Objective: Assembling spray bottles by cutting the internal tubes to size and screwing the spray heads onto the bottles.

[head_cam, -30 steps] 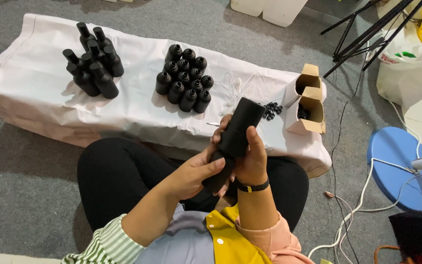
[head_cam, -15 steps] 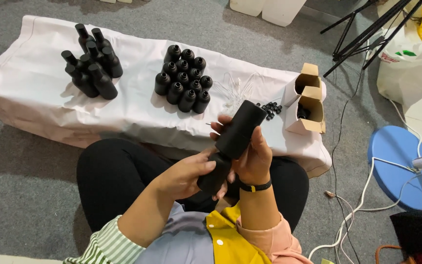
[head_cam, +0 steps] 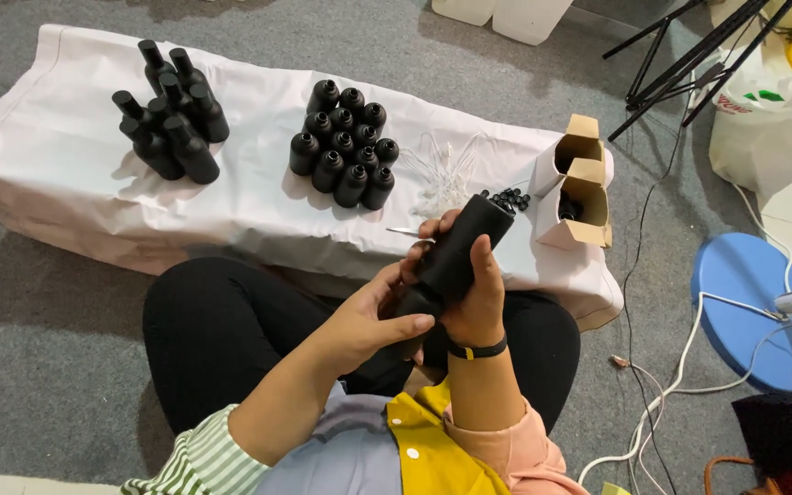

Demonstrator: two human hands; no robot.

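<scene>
Sitting cross-legged on grey carpet, a person faces a low surface [head_cam: 75, 174] draped in white cloth. At ten o'clock on that cloth stands a cluster of tall capped black bottles [head_cam: 169, 115], packed together and leaning slightly in the view. Moving right, toward twelve o'clock, a tighter block of short uncapped black bottles [head_cam: 345, 145] stands upright in rows, well apart from the first cluster. Just beyond them, at about one o'clock, lies a tangle of thin clear tubes [head_cam: 442, 170], and beside it a small heap of black caps [head_cam: 509, 198].

Below the centre of the view, the left hand [head_cam: 373, 321] wraps around the lower end of a black bottle [head_cam: 456, 257], fingers curled closed with the thumb laid across its base. The right hand [head_cam: 469, 293], wearing a black wristband [head_cam: 475, 350], grips the same bottle around its middle, thumb pressed along the side. This bottle tilts with its neck pointing toward one o'clock, held above the lap and just in front of the surface edge.

Farther right, at two o'clock, two open brown cardboard boxes [head_cam: 579, 188] rest on the cloth's corner. At three o'clock a round blue stand base [head_cam: 749, 307] sits on the floor with white cables [head_cam: 680, 367] trailing across it.
</scene>
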